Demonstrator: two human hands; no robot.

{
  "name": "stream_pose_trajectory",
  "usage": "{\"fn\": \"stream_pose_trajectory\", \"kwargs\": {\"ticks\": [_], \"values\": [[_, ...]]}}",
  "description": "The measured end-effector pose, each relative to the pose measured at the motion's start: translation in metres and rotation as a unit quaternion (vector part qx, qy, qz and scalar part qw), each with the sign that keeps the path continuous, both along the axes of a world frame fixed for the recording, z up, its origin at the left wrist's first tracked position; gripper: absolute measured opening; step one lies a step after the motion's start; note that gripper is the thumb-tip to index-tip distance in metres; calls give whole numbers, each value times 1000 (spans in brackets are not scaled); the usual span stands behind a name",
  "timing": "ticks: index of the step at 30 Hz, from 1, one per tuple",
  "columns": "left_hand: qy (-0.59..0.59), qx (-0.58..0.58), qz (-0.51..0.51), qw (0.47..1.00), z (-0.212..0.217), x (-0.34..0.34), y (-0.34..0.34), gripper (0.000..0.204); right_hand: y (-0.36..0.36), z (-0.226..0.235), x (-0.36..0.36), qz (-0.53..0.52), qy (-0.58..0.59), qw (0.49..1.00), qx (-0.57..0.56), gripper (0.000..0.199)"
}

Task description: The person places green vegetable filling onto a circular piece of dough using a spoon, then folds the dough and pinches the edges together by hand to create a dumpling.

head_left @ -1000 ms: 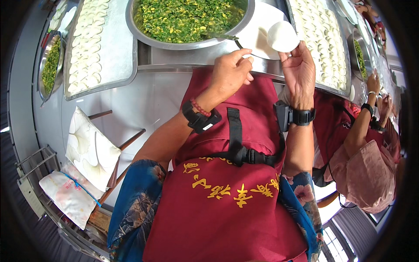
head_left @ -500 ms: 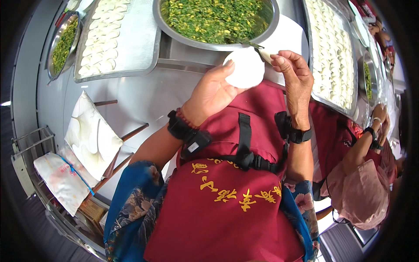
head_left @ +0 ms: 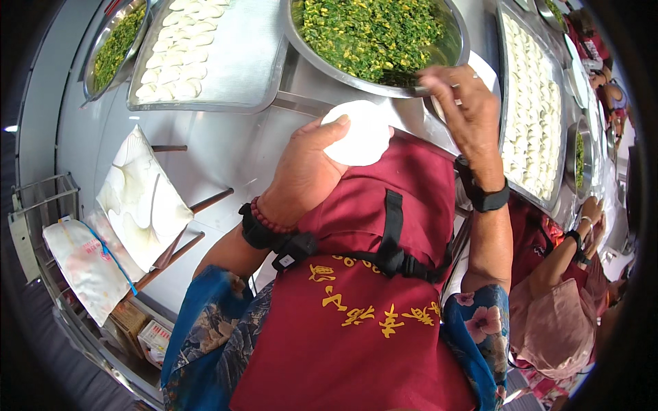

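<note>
My left hand [head_left: 298, 164] holds a round white dough wrapper [head_left: 363, 140], its thumb on top and its fingers underneath. My right hand [head_left: 469, 109] is at the near right rim of a large steel bowl [head_left: 380, 88], with fingers bent and pinched together. A dark, thin thing shows at its fingertips, too blurred to name. Chopped green filling with yellow bits [head_left: 370, 38] lies in the bowl. The wrapper is flat, in front of the bowl and above my maroon apron [head_left: 356, 329].
Folded dumplings [head_left: 175, 68] lie in rows on a mesh tray [head_left: 253, 75] at left; another full tray [head_left: 507, 89] stands at right. A smaller bowl of greens [head_left: 116, 51] is far left. A patterned chair [head_left: 140, 198] stands left of me, a co-worker [head_left: 558, 315] at right.
My left hand has drawn the wrapper left and slightly down, away from the bowl. My right hand has moved up to the bowl's rim. The view has shifted a little.
</note>
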State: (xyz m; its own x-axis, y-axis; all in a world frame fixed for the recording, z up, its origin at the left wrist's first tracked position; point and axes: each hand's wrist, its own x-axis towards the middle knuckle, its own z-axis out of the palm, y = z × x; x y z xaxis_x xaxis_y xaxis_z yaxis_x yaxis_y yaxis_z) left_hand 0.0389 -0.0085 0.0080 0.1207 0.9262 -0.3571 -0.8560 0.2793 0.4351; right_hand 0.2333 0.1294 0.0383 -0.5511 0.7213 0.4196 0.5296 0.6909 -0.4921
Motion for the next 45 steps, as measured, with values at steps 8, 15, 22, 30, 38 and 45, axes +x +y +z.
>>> {"fn": "stream_pose_trajectory", "kwargs": {"ticks": [8, 15, 22, 30, 38, 45], "values": [[-95, -20, 48, 994, 8, -23, -2, 49, 46, 7, 2, -199, 24, 980, 16, 34], [-76, -3, 107, 991, 13, -32, 1, 54, 42, -13, -45, -134, 61, 981, -128, 33], [-102, 21, 118, 987, 14, -34, 9, 54, 46, -11, -52, -71, 233, 895, -373, 32], [-87, 73, 115, 987, 16, -36, 21, 54, 49, 0, -48, -60, 283, 855, -430, 32], [338, 217, 19, 916, 13, -49, 48, 55, 46, 11, -37, -37, 342, 823, -452, 35], [277, 218, 24, 935, 25, -47, 73, 53, 10, 41, -31, -41, 314, 881, -351, 40]]}}
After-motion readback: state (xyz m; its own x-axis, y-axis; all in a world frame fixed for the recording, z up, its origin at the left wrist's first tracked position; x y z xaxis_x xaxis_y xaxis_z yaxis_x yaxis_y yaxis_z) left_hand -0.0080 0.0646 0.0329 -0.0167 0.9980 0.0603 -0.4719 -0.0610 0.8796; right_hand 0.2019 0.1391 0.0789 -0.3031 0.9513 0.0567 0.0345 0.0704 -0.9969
